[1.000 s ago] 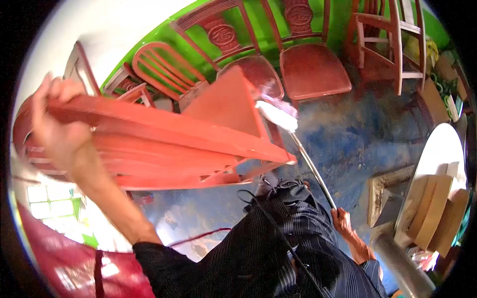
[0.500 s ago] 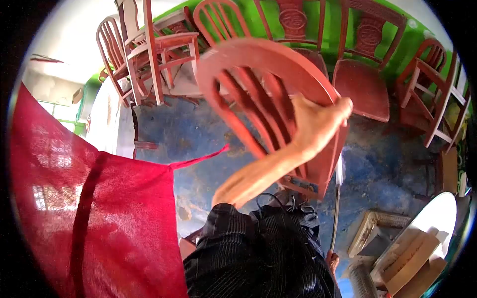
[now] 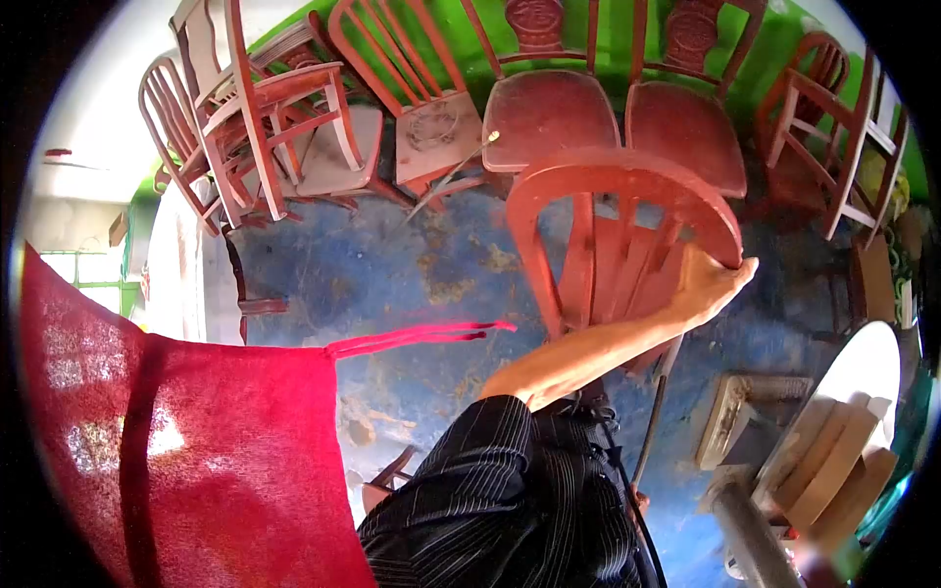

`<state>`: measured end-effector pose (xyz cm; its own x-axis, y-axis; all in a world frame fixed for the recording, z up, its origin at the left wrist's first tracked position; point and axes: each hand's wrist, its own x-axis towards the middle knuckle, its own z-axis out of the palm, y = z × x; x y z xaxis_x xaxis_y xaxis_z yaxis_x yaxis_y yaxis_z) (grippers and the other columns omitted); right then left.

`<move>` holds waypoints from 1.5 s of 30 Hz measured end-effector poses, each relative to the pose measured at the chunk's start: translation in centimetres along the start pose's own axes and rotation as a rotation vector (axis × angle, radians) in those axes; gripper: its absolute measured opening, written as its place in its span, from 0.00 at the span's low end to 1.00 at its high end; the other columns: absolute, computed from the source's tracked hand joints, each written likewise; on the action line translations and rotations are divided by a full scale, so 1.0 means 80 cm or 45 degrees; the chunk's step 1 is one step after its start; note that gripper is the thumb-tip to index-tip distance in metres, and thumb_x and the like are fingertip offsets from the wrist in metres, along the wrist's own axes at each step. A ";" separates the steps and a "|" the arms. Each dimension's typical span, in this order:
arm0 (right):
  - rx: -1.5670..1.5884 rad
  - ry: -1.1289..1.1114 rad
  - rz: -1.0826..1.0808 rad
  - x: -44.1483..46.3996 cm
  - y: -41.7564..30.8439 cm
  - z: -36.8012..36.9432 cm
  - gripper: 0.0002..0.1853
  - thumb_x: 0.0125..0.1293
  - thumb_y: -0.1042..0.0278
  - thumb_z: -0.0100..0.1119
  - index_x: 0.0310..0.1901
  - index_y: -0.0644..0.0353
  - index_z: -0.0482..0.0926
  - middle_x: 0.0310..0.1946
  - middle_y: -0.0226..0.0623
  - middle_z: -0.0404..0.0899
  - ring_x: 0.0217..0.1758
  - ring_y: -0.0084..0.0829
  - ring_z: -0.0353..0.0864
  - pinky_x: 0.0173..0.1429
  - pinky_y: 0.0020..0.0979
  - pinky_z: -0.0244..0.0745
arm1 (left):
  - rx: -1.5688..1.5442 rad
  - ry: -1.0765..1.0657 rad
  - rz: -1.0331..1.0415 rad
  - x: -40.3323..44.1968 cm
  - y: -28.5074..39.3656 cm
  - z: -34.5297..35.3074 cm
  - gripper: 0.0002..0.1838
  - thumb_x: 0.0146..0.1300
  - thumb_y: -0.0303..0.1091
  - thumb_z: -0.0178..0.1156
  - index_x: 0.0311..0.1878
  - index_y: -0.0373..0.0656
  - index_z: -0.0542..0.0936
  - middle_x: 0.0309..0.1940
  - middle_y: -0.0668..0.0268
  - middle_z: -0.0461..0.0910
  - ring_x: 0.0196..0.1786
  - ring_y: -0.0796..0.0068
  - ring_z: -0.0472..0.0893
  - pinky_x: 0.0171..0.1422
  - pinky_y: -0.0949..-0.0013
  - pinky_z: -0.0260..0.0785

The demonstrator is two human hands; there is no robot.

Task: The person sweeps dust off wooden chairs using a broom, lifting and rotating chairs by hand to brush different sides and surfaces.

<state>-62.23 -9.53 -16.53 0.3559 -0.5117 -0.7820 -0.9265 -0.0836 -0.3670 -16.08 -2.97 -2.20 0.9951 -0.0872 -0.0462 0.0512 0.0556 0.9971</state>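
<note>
A reddish-brown wooden chair (image 3: 619, 174) with a curved top rail and slatted back stands close in front of me. My left hand (image 3: 714, 282) is closed on the right side of its back frame, the arm reaching across my body. The chair's seat shows through the slats; its legs are mostly hidden. Low beside my dark striped clothing, my right hand (image 3: 640, 502) is partly visible, closed around the lower end of a thin metal rod (image 3: 655, 421). The rod rises toward the chair, and its upper end passes near or behind it.
Several similar chairs (image 3: 551, 113) line the green wall, some stacked at the left. Red cloth (image 3: 255, 431) hangs at the left, its tie dangling. At the right are a framed panel (image 3: 720, 421), a white oval board (image 3: 872, 367), wooden pieces (image 3: 833, 465) and a grey cylinder (image 3: 745, 529).
The held chair has swung from a leftward tilt to more upright, moving right and lower with my left hand. The surrounding room has shifted up and left in view.
</note>
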 end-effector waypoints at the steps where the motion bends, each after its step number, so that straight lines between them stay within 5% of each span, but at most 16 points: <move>1: 0.072 -0.015 -0.010 -0.003 0.001 0.004 0.28 0.65 0.43 0.54 0.20 0.62 0.69 0.11 0.27 0.64 0.12 0.21 0.63 0.16 0.28 0.56 | -0.004 -0.016 -0.006 -0.001 -0.002 0.006 0.13 0.51 0.31 0.68 0.18 0.42 0.73 0.15 0.73 0.72 0.21 0.81 0.72 0.26 0.70 0.64; 7: 0.519 -0.159 -0.077 -0.010 -0.011 0.028 0.28 0.65 0.42 0.54 0.20 0.60 0.68 0.11 0.28 0.63 0.10 0.21 0.63 0.13 0.28 0.56 | 0.012 -0.436 -0.264 -0.012 0.054 0.031 0.19 0.51 0.45 0.69 0.21 0.40 0.76 0.22 0.65 0.76 0.30 0.71 0.75 0.38 0.61 0.68; 10: 0.550 -0.141 0.051 0.006 0.004 0.040 0.26 0.66 0.43 0.52 0.23 0.60 0.70 0.11 0.27 0.64 0.08 0.21 0.62 0.11 0.27 0.56 | -0.161 -0.687 -0.269 -0.023 0.027 0.088 0.19 0.56 0.46 0.66 0.21 0.41 0.77 0.20 0.71 0.74 0.28 0.76 0.73 0.35 0.64 0.66; 17: 0.603 -0.044 0.192 0.062 -0.003 0.044 0.25 0.67 0.43 0.50 0.26 0.60 0.70 0.11 0.27 0.63 0.10 0.22 0.62 0.13 0.27 0.59 | -0.166 -0.614 -0.359 -0.065 -0.002 0.142 0.20 0.54 0.52 0.69 0.20 0.48 0.75 0.21 0.75 0.71 0.28 0.78 0.68 0.36 0.67 0.63; 19: 0.597 -0.046 0.224 0.052 -0.033 0.055 0.25 0.67 0.43 0.50 0.27 0.61 0.70 0.11 0.27 0.63 0.10 0.22 0.62 0.13 0.28 0.60 | -0.046 -0.655 -0.591 -0.041 0.013 0.110 0.26 0.49 0.59 0.70 0.37 0.45 0.82 0.36 0.69 0.81 0.44 0.74 0.75 0.51 0.65 0.67; 23: 0.640 -0.118 0.238 0.068 -0.035 0.046 0.25 0.68 0.44 0.48 0.25 0.59 0.68 0.11 0.26 0.63 0.10 0.23 0.63 0.14 0.28 0.59 | -0.059 -0.780 -0.847 -0.017 0.018 0.104 0.52 0.45 0.62 0.71 0.66 0.36 0.64 0.70 0.56 0.57 0.75 0.57 0.47 0.67 0.38 0.55; 25: 0.564 -0.099 0.069 0.082 -0.034 0.044 0.25 0.67 0.43 0.48 0.24 0.59 0.68 0.12 0.27 0.63 0.11 0.24 0.64 0.14 0.29 0.59 | -0.148 -0.767 -0.799 0.022 0.032 0.106 0.56 0.45 0.58 0.72 0.69 0.33 0.56 0.73 0.52 0.48 0.75 0.50 0.41 0.68 0.36 0.54; 27: 0.606 -0.123 0.101 0.091 -0.055 0.041 0.25 0.67 0.43 0.49 0.24 0.59 0.68 0.12 0.27 0.63 0.11 0.23 0.64 0.14 0.29 0.59 | -0.130 -0.416 -0.986 0.060 0.046 0.114 0.52 0.47 0.50 0.73 0.68 0.31 0.57 0.68 0.45 0.56 0.71 0.44 0.53 0.64 0.42 0.62; 30: 0.669 -0.146 0.117 0.085 -0.091 0.027 0.27 0.67 0.43 0.49 0.22 0.61 0.69 0.12 0.30 0.65 0.11 0.25 0.65 0.14 0.31 0.60 | 0.378 -0.871 -0.029 0.029 0.116 0.040 0.39 0.52 0.37 0.71 0.63 0.29 0.63 0.58 0.46 0.69 0.51 0.57 0.78 0.56 0.60 0.72; 31: 0.688 -0.113 0.128 0.083 -0.098 0.024 0.28 0.67 0.43 0.49 0.20 0.62 0.69 0.12 0.32 0.66 0.12 0.27 0.66 0.15 0.34 0.60 | 0.930 -0.579 0.507 0.018 0.155 0.025 0.40 0.53 0.39 0.70 0.63 0.29 0.63 0.59 0.48 0.68 0.56 0.60 0.75 0.61 0.60 0.69; 32: 0.535 -0.086 0.105 0.082 -0.093 0.025 0.28 0.67 0.43 0.49 0.21 0.63 0.68 0.13 0.33 0.67 0.11 0.27 0.66 0.15 0.34 0.60 | 1.017 -0.204 1.509 0.073 0.133 -0.013 0.39 0.52 0.42 0.71 0.61 0.30 0.65 0.61 0.48 0.66 0.62 0.57 0.69 0.67 0.58 0.62; 33: 0.552 -0.071 0.127 0.087 -0.088 0.025 0.28 0.67 0.43 0.49 0.21 0.63 0.68 0.13 0.33 0.67 0.11 0.27 0.66 0.15 0.34 0.60 | 1.488 0.108 1.715 0.097 0.153 -0.027 0.42 0.52 0.47 0.70 0.64 0.31 0.63 0.64 0.46 0.63 0.67 0.55 0.64 0.72 0.57 0.53; 35: 0.601 -0.077 -0.005 0.092 -0.084 0.024 0.28 0.67 0.43 0.49 0.21 0.63 0.68 0.12 0.33 0.65 0.11 0.27 0.66 0.15 0.34 0.61 | 1.407 -0.023 1.261 0.171 0.131 -0.069 0.47 0.53 0.55 0.67 0.64 0.27 0.62 0.64 0.40 0.63 0.66 0.49 0.65 0.72 0.56 0.53; 36: 0.610 -0.074 0.000 0.093 -0.090 0.025 0.28 0.67 0.43 0.49 0.21 0.63 0.68 0.12 0.33 0.65 0.11 0.27 0.66 0.15 0.34 0.61 | 1.247 -0.284 0.900 0.179 0.129 -0.072 0.39 0.54 0.58 0.65 0.56 0.30 0.72 0.51 0.45 0.77 0.54 0.56 0.77 0.61 0.60 0.65; 40: 0.465 0.036 0.018 0.088 -0.095 0.016 0.28 0.66 0.44 0.49 0.22 0.64 0.69 0.11 0.32 0.66 0.13 0.28 0.69 0.17 0.33 0.64 | 1.288 -0.133 1.058 0.200 0.111 -0.051 0.34 0.54 0.61 0.64 0.44 0.34 0.81 0.34 0.57 0.84 0.39 0.66 0.82 0.46 0.64 0.72; 45: 0.705 0.069 0.144 0.045 -0.106 0.038 0.22 0.67 0.48 0.49 0.33 0.64 0.70 0.17 0.33 0.68 0.17 0.26 0.70 0.17 0.31 0.64 | 1.350 -0.354 0.825 0.333 0.087 -0.030 0.36 0.54 0.64 0.62 0.47 0.35 0.81 0.38 0.57 0.84 0.44 0.64 0.81 0.51 0.63 0.69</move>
<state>-52.71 -8.05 -17.81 0.2380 -0.5360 -0.8100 -0.7505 0.4279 -0.5036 10.99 -2.52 3.39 0.7548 -0.5542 0.3509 -0.6559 -0.6419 0.3973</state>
